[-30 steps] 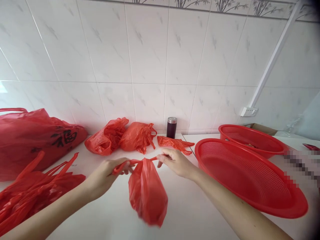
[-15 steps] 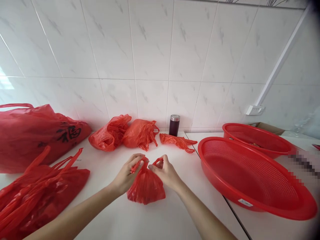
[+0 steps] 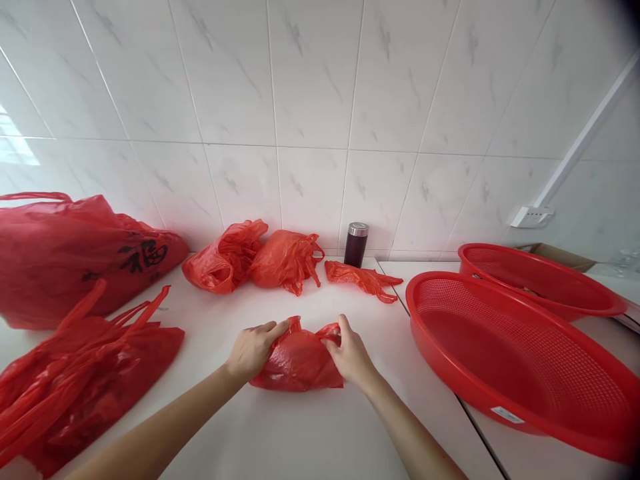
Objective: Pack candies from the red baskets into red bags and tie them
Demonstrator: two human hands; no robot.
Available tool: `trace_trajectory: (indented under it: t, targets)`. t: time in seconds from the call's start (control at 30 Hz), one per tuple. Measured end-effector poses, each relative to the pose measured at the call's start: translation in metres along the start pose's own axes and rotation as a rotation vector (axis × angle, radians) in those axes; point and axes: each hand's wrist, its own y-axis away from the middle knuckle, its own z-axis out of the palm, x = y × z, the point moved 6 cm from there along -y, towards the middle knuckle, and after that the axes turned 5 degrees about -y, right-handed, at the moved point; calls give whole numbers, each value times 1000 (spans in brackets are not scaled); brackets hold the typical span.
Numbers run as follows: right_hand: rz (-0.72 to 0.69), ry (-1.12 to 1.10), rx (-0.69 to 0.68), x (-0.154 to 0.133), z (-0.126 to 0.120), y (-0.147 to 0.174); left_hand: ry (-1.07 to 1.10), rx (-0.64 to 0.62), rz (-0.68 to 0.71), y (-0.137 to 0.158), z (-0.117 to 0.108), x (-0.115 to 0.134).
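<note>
— Hands first: what have they got?

— Both are closed on one small red bag [image 3: 300, 360] lying on the white counter [image 3: 310, 433]. Left hand [image 3: 253, 350] pinches its left top corner, right hand [image 3: 350, 353] its right, so the bag sits between them, long axis running left to right, equally near each.

— And farther out?

— Three more crumpled red bags by the far wall [image 3: 227, 260] [image 3: 287, 260] [image 3: 363, 280], and a dark flask [image 3: 356, 244] behind the last. Far left, one big printed bag [image 3: 75, 257]; near left, a loose heap of bags [image 3: 75, 380]. Right: two red colander basins [image 3: 525, 373] [image 3: 540, 280].
</note>
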Motion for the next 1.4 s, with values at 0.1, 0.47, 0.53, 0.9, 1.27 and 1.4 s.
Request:
trace_trajectory:
  t: [0.1, 0.47, 0.53, 0.9, 1.27, 1.4]
  targets:
    - [-27, 184, 37, 14, 2, -4, -30, -53, -49, -6, 7, -3]
    - [-89, 389, 85, 30, 21, -8, 15, -227, -196, -26, 28, -6]
    - [-96, 402, 89, 29, 21, -8, 45, -230, -231, -26, 29, -6]
    - [66, 170, 103, 36, 12, -4, 792, -227, -482, 24, -1, -33]
    - [52, -180, 179, 33, 1, 1, 763, 117, -587, 60, -64, -53]
    - [-28, -182, 223, 24, -1, 10, 555, 184, -310, 27, -75, -6]
